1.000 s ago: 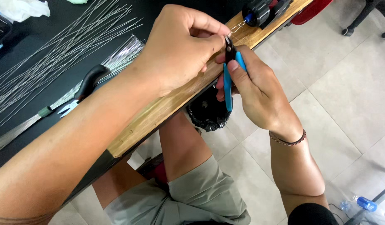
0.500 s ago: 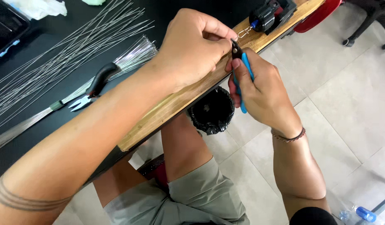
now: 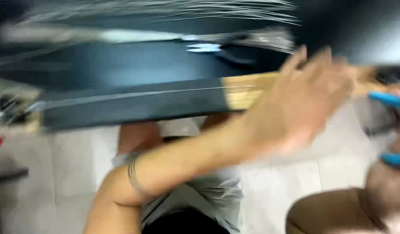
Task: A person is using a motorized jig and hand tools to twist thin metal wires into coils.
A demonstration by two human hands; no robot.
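The picture was very blurred. The left hand (image 3: 295, 108) was spread open with nothing in it, over the worktop (image 3: 135, 104) edge. The blue-handled pliers (image 3: 393, 102) were held at the far right by the right hand (image 3: 397, 143).

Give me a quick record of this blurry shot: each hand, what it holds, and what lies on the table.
Left hand: fingers spread, holding nothing, in front of the table's wooden edge
Right hand: at the right border, gripping a blue-handled tool
Table: dark top
On table: thin metal wires, small snips
Sharpness: heavy motion blur
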